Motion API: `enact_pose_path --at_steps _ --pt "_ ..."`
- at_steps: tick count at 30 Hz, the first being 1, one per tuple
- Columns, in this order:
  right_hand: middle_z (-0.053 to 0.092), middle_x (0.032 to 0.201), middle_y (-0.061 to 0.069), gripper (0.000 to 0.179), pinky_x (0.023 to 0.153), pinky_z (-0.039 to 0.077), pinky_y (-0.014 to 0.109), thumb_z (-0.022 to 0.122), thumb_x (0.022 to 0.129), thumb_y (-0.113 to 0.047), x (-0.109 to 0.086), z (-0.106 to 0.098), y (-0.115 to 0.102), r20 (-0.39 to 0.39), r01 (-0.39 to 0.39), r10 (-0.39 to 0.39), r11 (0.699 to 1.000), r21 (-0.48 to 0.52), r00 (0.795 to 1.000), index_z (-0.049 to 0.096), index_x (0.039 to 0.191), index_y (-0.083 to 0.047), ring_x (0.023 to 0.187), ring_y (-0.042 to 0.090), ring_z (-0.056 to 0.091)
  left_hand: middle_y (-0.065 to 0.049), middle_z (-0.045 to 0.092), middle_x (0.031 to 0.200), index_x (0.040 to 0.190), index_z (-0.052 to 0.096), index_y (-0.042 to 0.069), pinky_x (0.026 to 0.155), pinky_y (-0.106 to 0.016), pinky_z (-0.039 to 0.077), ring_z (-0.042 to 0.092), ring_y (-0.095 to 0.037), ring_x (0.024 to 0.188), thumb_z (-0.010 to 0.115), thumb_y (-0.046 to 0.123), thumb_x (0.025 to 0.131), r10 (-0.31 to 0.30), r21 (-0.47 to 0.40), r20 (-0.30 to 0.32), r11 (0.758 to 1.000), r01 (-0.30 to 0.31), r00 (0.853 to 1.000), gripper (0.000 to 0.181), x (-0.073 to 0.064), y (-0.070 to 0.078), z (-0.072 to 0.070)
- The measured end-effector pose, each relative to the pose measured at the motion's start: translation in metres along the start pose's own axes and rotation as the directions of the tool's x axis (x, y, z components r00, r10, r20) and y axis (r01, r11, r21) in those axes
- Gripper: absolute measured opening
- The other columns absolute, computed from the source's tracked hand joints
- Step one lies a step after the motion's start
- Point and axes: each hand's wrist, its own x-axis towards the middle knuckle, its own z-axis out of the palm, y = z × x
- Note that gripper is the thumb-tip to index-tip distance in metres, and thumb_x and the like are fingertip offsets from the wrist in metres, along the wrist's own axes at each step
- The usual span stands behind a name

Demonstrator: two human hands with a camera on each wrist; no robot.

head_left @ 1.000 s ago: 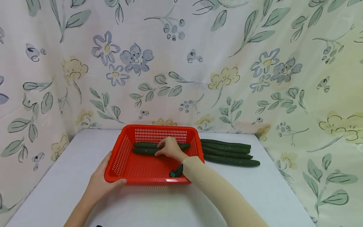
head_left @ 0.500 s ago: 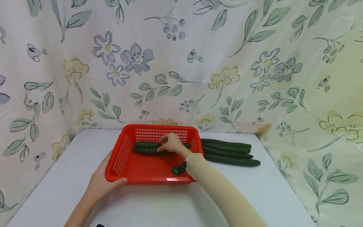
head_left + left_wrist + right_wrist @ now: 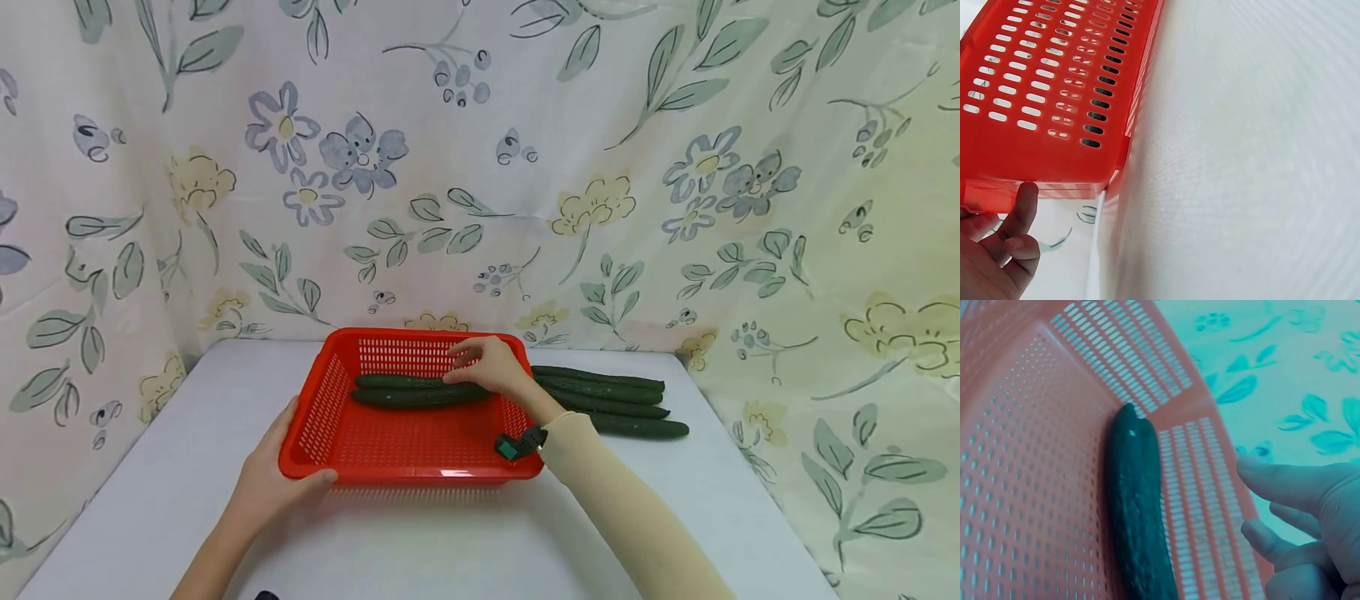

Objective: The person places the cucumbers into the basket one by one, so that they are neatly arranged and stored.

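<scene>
A red perforated plastic basket (image 3: 405,442) stands on the white table. Two dark green cucumbers, a front one (image 3: 416,397) and a rear one (image 3: 390,382), lie side by side along its far wall. My left hand (image 3: 262,475) holds the basket's near left corner, thumb along the front rim and fingers at the outer side. In the left wrist view, the left fingers (image 3: 1021,215) meet the basket's rim. Above the right end of the cucumbers hovers my right hand (image 3: 491,367), fingers loosely bent and holding nothing. The right wrist view shows the right hand (image 3: 1310,531) apart from the cucumbers.
Several more cucumbers (image 3: 637,427) lie in a group on the table, just right of the basket. A floral curtain (image 3: 480,208) hangs behind the table (image 3: 390,550). A dark wrist device (image 3: 519,445) sits over the basket's right front part.
My right hand has let go of the front cucumber, risen and moved right. Both cucumbers stay in the basket. The left hand keeps its place on the corner.
</scene>
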Motion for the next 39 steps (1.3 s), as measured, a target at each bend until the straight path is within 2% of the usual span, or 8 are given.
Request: enact_pose_path --at_steps 7,11,16,21,28,31,34,39 --pt "0.078 0.116 0.007 0.048 0.093 0.061 0.044 0.089 0.088 -0.026 -0.027 -0.028 0.026 -0.074 -0.027 0.037 0.990 0.135 0.997 0.075 0.131 -0.010 0.116 0.024 0.067 -0.025 0.031 0.169 0.172 0.011 0.012 0.096 -0.064 0.058 0.044 -0.048 0.142 0.092 0.039 0.081 0.002 -0.003 -0.003 1.000 -0.002 1.000 0.125 0.000 0.002 0.000" --pt "0.076 0.122 0.008 0.050 0.093 0.059 0.044 0.087 0.090 -0.028 -0.042 -0.045 0.040 -0.112 -0.061 0.083 0.979 0.193 0.990 0.073 0.134 -0.010 0.123 0.029 0.062 -0.025 0.031 0.169 0.172 0.010 0.013 0.096 -0.065 0.058 0.044 -0.048 0.142 0.092 0.039 0.082 0.000 -0.005 -0.002 1.000 0.000 1.000 0.124 0.000 0.002 0.000" --pt "0.073 0.132 0.007 0.056 0.093 0.058 0.052 0.087 0.090 -0.035 -0.061 -0.064 0.061 -0.144 -0.096 0.132 0.967 0.235 0.981 0.070 0.139 -0.013 0.127 0.034 0.060 -0.025 0.031 0.169 0.172 0.010 0.013 0.096 -0.063 0.059 0.044 -0.047 0.142 0.092 0.040 0.082 0.000 -0.001 -0.002 1.000 0.000 1.000 0.124 -0.001 0.002 -0.001" --pt "0.072 0.133 0.010 0.058 0.099 0.053 0.057 0.086 0.091 -0.039 -0.081 -0.082 0.084 -0.182 -0.135 0.184 0.958 0.252 0.966 0.068 0.142 -0.017 0.127 0.033 0.060 -0.024 0.032 0.169 0.172 0.010 0.014 0.094 -0.062 0.060 0.045 -0.047 0.141 0.091 0.039 0.082 0.002 -0.005 -0.001 1.000 -0.002 1.000 0.124 -0.001 0.002 0.000" --pt "0.069 0.139 0.013 0.059 0.104 0.050 0.065 0.086 0.091 -0.040 -0.106 -0.104 0.111 -0.244 -0.196 0.264 0.942 0.272 0.933 0.067 0.142 -0.017 0.128 0.028 0.059 -0.024 0.033 0.168 0.172 0.010 0.015 0.093 -0.062 0.060 0.046 -0.047 0.140 0.091 0.039 0.082 0.001 -0.009 0.004 1.000 -0.001 1.000 0.124 0.001 0.001 0.000" --pt "0.069 0.140 0.014 0.060 0.090 0.056 0.050 0.085 0.091 -0.040 -0.115 -0.110 0.122 -0.268 -0.198 0.274 0.940 0.277 0.924 0.066 0.143 -0.016 0.118 0.024 0.060 -0.024 0.032 0.168 0.172 0.010 0.015 0.094 -0.063 0.060 0.045 -0.047 0.140 0.091 0.040 0.082 -0.008 -0.011 0.010 1.000 0.008 1.000 0.124 0.000 0.001 0.000" --pt "0.072 0.135 0.008 0.062 0.074 0.049 0.036 0.086 0.091 -0.040 -0.123 -0.115 0.131 -0.301 -0.195 0.281 0.938 0.286 0.911 0.066 0.142 -0.013 0.108 0.019 0.057 -0.024 0.032 0.168 0.172 0.009 0.015 0.094 -0.063 0.059 0.044 -0.048 0.141 0.091 0.040 0.082 -0.014 -0.014 0.015 1.000 0.014 1.000 0.125 0.000 0.002 -0.001" --pt "0.073 0.128 -0.004 0.069 0.068 0.047 0.029 0.086 0.091 -0.040 -0.135 -0.117 0.146 -0.333 -0.202 0.299 0.934 0.295 0.895 0.062 0.146 -0.006 0.106 0.014 0.053 -0.024 0.032 0.168 0.172 0.009 0.015 0.095 -0.063 0.059 0.044 -0.047 0.141 0.091 0.039 0.082 -0.012 -0.017 0.012 1.000 0.012 1.000 0.124 0.000 0.003 -0.001"
